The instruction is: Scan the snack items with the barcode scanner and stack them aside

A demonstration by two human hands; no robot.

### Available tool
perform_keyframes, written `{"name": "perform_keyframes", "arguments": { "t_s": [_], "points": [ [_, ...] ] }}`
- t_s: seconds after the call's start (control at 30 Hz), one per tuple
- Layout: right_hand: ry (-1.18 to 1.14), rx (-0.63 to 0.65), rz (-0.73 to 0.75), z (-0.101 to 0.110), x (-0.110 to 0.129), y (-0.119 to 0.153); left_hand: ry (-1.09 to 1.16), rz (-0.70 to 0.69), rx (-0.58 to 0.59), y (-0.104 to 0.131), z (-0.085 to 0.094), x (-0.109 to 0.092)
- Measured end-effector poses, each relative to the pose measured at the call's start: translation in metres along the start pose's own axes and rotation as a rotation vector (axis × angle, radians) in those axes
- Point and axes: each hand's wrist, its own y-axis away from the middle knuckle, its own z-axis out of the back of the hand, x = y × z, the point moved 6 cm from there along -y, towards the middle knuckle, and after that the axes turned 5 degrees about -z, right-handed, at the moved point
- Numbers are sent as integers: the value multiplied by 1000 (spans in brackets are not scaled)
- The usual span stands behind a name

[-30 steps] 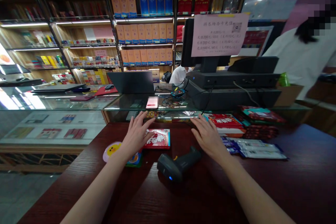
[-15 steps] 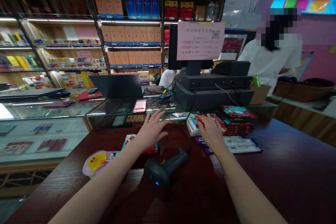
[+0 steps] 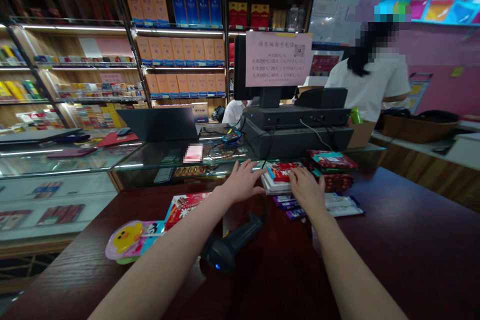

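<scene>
My left hand (image 3: 243, 181) is open, fingers spread, just left of a stack of red and white packets (image 3: 281, 175). Over the right part of that stack lies my right hand (image 3: 308, 189), its fingers apart on the top packet. A black barcode scanner (image 3: 234, 244) rests on the dark wooden table (image 3: 270, 280) below my hands. Beyond my left forearm are a red packet (image 3: 180, 208) and a pink package with a yellow duck (image 3: 127, 237). Purple and white packs (image 3: 339, 205) lie right of my right hand, with dark red packets (image 3: 332, 161) piled behind.
Behind the table stands a glass counter (image 3: 127, 160) with a laptop (image 3: 161, 124) and a monitor bearing a pink sign (image 3: 278, 59). A person in white (image 3: 369, 77) stands at the back right; another is partly hidden behind the monitor.
My left hand has moved right, toward the stack, uncovering more of the red packet at left. My right hand has shifted slightly right on the stack. The camera view has turned a little right.
</scene>
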Motion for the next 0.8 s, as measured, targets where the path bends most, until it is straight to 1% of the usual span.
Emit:
{"name": "perform_keyframes", "arguments": {
  "t_s": [0.1,0.27,0.37,0.5,0.67,0.8],
  "points": [
    [20,-1,26,3,8,3,-15,5,9,-7,-8,-2],
    [55,55,54,2,25,9,-46,52,15,-9,-16,3],
    [60,72,100,1,36,14,-8,90,27,-8,-19,9],
    [62,63,146,3,47,19,56,137,39,-8,-23,16],
    [37,65,173,5,51,20,87,139,3,-9,-25,22],
    [-20,44,145,4,46,18,98,153,-42,-9,-23,25]
  ]
}}
